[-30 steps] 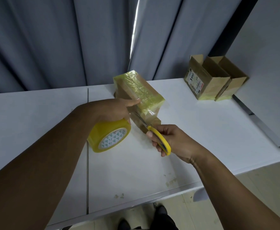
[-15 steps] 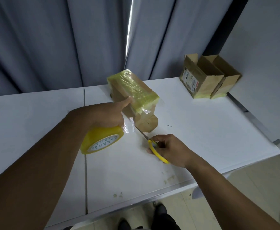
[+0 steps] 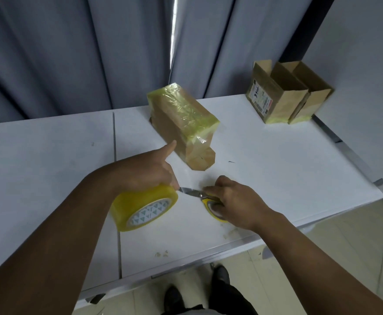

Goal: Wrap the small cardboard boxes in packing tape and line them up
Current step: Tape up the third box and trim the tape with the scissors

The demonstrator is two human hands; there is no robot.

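Over the table, the left hand grips the tape roll, forefinger out toward the box lying just beyond at one o'clock, its long axis running eleven to five, while the right hand, farther from it, grasps the scissors.

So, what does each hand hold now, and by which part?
The left hand grips the yellow packing tape roll by its outer rim, from above. The right hand holds the scissors by the yellow handles.
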